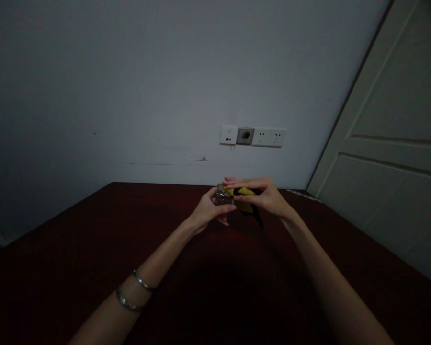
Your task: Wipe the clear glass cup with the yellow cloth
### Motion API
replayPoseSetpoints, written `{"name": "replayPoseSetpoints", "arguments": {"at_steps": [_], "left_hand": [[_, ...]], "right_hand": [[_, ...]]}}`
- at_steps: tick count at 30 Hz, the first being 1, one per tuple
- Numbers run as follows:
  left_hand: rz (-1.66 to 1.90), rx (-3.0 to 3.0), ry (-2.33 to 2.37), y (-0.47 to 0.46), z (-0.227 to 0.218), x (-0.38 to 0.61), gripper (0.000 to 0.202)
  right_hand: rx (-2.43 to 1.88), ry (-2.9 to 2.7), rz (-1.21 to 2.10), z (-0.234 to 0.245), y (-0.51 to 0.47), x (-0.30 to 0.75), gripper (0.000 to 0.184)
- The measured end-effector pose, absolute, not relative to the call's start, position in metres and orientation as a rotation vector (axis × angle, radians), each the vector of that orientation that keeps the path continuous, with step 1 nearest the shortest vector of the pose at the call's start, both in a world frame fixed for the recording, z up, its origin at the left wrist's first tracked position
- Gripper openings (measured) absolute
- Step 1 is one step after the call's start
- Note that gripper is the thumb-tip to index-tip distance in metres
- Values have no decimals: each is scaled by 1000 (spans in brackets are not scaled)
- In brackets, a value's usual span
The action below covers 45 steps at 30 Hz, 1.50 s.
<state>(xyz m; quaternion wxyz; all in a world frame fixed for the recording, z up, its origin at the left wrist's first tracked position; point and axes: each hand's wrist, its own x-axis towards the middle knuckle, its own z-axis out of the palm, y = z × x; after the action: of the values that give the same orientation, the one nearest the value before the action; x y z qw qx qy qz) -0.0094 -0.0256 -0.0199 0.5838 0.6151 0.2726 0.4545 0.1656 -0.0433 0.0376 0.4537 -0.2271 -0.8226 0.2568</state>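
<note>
Both my hands meet above the far part of a dark red table [93, 239]. My left hand [209, 210] is closed around a small clear, glass-like object [222, 195]. My right hand [264, 194] is closed on a yellow and black piece of cloth [244, 199] and presses it against that object. A dark end of the cloth hangs down under my right hand. Two metal bangles [134, 292] sit on my left forearm.
A pale wall rises behind the table, with a row of white sockets [253, 136] on it. A white panelled door [391, 143] stands at the right. A thin flat item [303, 194] lies at the table's far right edge. The room is dim.
</note>
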Motion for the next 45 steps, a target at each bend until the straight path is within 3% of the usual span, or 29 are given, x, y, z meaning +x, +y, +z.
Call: {"name": "replayPoseSetpoints", "arguments": {"at_steps": [7, 14, 37, 45], "left_hand": [[1105, 1402, 610, -25, -20, -8, 62], [1128, 1430, 680, -27, -12, -9, 58], [1082, 1625, 644, -24, -8, -9, 69], [1098, 1690, 591, -32, 0, -8, 65]], "right_hand": [[-567, -2056, 778, 41, -47, 171, 26], [-678, -1771, 564, 30, -37, 158, 25], [-719, -1929, 596, 46, -53, 169, 26], [-733, -1667, 512, 36, -41, 165, 28]]}}
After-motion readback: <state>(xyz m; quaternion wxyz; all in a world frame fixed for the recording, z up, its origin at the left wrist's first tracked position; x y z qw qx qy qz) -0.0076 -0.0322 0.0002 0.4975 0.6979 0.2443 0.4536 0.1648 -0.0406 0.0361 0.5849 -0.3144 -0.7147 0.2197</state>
